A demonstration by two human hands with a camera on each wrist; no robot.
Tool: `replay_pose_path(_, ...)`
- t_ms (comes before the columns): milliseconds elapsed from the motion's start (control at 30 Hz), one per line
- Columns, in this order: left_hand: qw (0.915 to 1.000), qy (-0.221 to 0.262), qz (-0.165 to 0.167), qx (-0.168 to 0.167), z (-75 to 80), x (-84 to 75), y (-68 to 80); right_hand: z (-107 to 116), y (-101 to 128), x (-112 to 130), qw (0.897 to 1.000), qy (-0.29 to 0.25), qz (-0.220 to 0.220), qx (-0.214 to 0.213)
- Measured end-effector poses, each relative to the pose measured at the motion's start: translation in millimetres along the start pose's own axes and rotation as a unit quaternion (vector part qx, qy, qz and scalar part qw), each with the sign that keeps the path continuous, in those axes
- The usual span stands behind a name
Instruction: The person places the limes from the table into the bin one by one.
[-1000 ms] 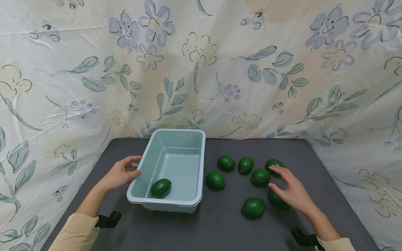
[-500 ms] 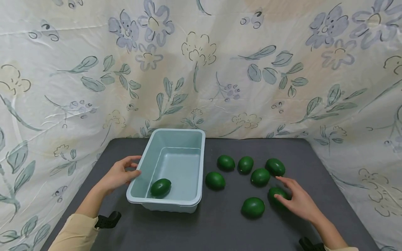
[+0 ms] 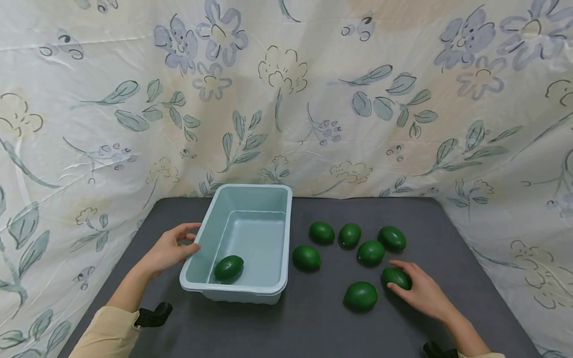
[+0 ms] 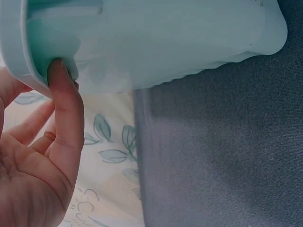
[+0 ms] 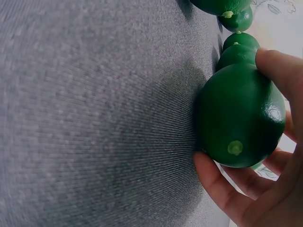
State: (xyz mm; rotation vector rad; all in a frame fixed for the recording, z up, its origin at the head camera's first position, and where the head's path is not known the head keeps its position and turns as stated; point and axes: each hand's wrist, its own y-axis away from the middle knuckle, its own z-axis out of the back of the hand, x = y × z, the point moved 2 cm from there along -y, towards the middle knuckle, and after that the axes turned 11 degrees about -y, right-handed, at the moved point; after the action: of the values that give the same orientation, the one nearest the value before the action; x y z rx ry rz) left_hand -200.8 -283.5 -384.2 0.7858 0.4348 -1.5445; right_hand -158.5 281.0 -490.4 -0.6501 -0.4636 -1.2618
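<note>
In the head view, a pale blue plastic bin (image 3: 257,231) stands at the left of the table with one glossy green egg-shaped fruit (image 3: 229,269) inside. My left hand (image 3: 172,251) grips the bin's left rim; its thumb (image 4: 66,109) presses just below the rim in the left wrist view. Over at the right, my right hand (image 3: 418,291) has its fingers and thumb around another green egg-shaped fruit (image 3: 397,277). The right wrist view shows that fruit (image 5: 241,116) close up, with a pale stem nub, low against the table.
Several more green fruits lie loose right of the bin, among them one (image 3: 360,297) left of my right hand and one (image 3: 392,238) behind it. The dark grey table (image 3: 313,328) ends at a floral curtain (image 3: 286,124).
My right hand has moved down and toward me, from over the far right fruit to the nearer one, and its fingers have come around it. The left hand and bin stay put.
</note>
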Motion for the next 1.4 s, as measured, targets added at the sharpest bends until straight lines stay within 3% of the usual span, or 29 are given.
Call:
replay_pose_path(500, 1.0000, 0.000, 0.002, -0.003, 0.3, -1.5, 0.8, 1, -3, -1, 1.000, 0.001, -0.016, -0.005)
replay_pose_path(800, 1.0000, -0.001, 0.005, 0.000, 0.3, -2.1, -0.1, 8, -10, 8, 0.999, -0.006, 0.007, -0.034)
replay_pose_path(1400, 1.0000, -0.005, 0.007, 0.000, -0.1, -1.9, 0.9, 14, -39, 25, 0.998, -0.029, 0.039, -0.039)
